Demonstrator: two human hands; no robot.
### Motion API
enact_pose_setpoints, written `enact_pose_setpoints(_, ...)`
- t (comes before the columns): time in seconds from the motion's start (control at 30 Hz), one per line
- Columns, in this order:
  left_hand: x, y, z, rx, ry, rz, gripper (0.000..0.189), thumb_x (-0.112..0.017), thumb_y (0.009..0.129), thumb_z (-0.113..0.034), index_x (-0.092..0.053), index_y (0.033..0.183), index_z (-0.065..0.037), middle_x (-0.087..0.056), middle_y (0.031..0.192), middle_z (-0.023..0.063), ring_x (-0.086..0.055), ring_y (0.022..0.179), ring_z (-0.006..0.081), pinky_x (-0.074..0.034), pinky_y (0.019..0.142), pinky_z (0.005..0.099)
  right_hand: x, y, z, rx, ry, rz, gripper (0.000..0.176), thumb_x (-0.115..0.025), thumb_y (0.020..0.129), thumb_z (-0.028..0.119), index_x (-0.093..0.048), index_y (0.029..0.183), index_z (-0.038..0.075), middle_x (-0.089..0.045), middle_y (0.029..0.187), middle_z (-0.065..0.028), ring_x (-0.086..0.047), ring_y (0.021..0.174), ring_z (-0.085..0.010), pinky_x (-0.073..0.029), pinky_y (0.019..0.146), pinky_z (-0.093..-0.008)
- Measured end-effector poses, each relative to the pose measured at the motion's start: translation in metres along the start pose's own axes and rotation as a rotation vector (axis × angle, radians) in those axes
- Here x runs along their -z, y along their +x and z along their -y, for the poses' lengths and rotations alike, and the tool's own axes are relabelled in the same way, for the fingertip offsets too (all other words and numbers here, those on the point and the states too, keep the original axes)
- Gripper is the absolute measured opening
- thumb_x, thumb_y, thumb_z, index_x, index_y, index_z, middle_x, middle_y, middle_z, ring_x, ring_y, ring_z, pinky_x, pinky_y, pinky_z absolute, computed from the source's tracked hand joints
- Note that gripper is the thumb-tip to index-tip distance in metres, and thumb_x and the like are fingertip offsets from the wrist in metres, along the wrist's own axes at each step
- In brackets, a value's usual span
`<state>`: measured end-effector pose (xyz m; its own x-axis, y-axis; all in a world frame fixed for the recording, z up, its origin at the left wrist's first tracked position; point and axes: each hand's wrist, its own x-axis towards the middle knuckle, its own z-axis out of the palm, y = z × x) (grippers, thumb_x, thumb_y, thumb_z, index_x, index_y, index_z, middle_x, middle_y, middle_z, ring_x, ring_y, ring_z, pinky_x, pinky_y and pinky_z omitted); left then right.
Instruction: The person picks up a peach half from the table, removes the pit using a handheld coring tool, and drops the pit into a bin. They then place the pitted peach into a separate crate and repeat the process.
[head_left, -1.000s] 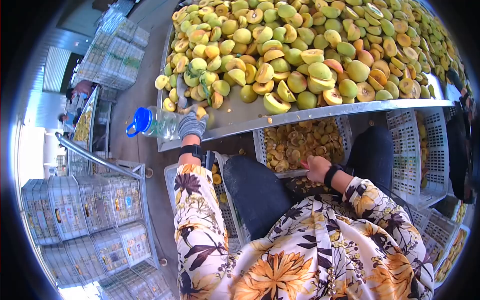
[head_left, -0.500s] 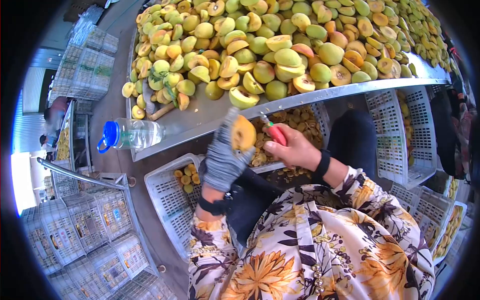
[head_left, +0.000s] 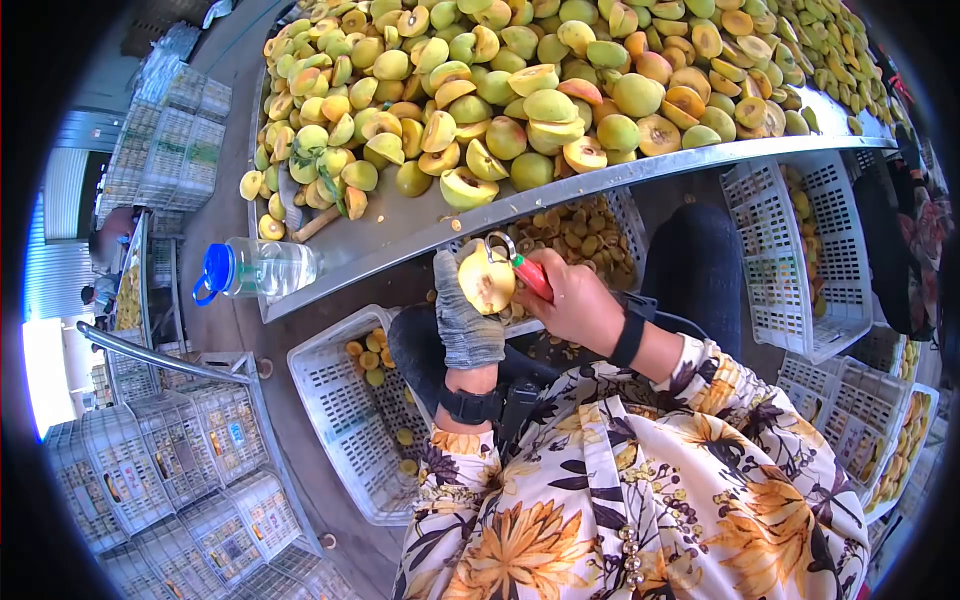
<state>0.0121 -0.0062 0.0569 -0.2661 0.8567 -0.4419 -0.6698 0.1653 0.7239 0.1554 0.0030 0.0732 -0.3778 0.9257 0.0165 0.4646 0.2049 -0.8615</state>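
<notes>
My left hand (head_left: 466,318), in a grey knitted glove, holds a halved yellow fruit (head_left: 487,282) with its cut face up. In my bare right hand (head_left: 580,305) is a red-handled tool (head_left: 532,276), my fingers wrapped round the handle. Its curved metal loop touches the upper edge of the fruit half. Both hands are just in front of the metal table's edge (head_left: 400,246). Beyond them, a large heap of halved and whole fruit (head_left: 500,110) covers much of the table.
A water bottle (head_left: 262,268) with a blue lid lies at the table's left corner. Crates stand below: one at lower left (head_left: 345,420), one under the hands with fruit pieces (head_left: 585,240), one at right (head_left: 800,260). Stacked crates (head_left: 160,470) fill the far left, where a person (head_left: 115,235) is visible.
The tool has moved left, and its loop now meets the fruit half. My left hand has shifted slightly right and down, and the fruit's cut face has turned up toward the camera.
</notes>
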Motion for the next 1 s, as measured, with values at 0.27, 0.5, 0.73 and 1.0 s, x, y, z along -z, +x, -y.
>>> enact_pose_setpoints(0.27,-0.001,-0.006,0.01,-0.217,0.198,0.072,0.045,-0.045,0.089,-0.042,-0.056,0.106,-0.002,-0.059,0.099,0.0077,-0.057,0.089,0.0161,-0.046,0.08,0.0283,-0.008,-0.025,-0.006,-0.005,0.014,0.097,0.021,-0.062,0.075,0.013,-0.046,0.081,0.0,-0.052,0.058,-0.0216,-0.054,0.056,-0.0397,-0.041,0.049,-0.0422)
enact_pose_setpoints(0.5,-0.001,-0.005,0.009,-0.085,0.13,0.147,0.037,-0.055,0.084,-0.037,-0.056,0.1,-0.003,-0.059,0.089,0.0122,-0.06,0.072,0.023,-0.053,0.06,0.0333,-0.008,-0.035,-0.002,-0.073,0.07,0.173,0.016,-0.059,0.074,0.008,-0.048,0.081,-0.001,-0.053,0.059,-0.022,-0.055,0.056,-0.0387,-0.042,0.049,-0.0406)
enact_pose_setpoints(0.73,0.002,-0.001,-0.004,0.144,0.119,0.292,0.042,-0.058,0.082,-0.035,-0.051,0.108,-0.002,-0.06,0.093,0.0129,-0.061,0.074,0.0256,-0.054,0.062,0.0363,0.001,-0.027,-0.008,-0.098,0.198,0.351,0.015,-0.059,0.074,0.01,-0.052,0.082,0.0,-0.055,0.059,-0.0187,-0.056,0.054,-0.0325,-0.043,0.051,-0.0362)
enact_pose_setpoints(1.0,0.007,-0.007,0.002,0.119,-0.036,0.239,0.031,-0.067,0.077,-0.027,-0.06,0.092,-0.002,-0.062,0.087,0.0099,-0.062,0.071,0.0253,-0.055,0.051,0.0366,0.011,-0.019,0.005,-0.508,0.667,0.776,0.01,-0.054,0.078,0.007,-0.052,0.086,0.003,-0.051,0.057,-0.0059,-0.047,0.041,-0.0137,-0.038,0.037,-0.026)
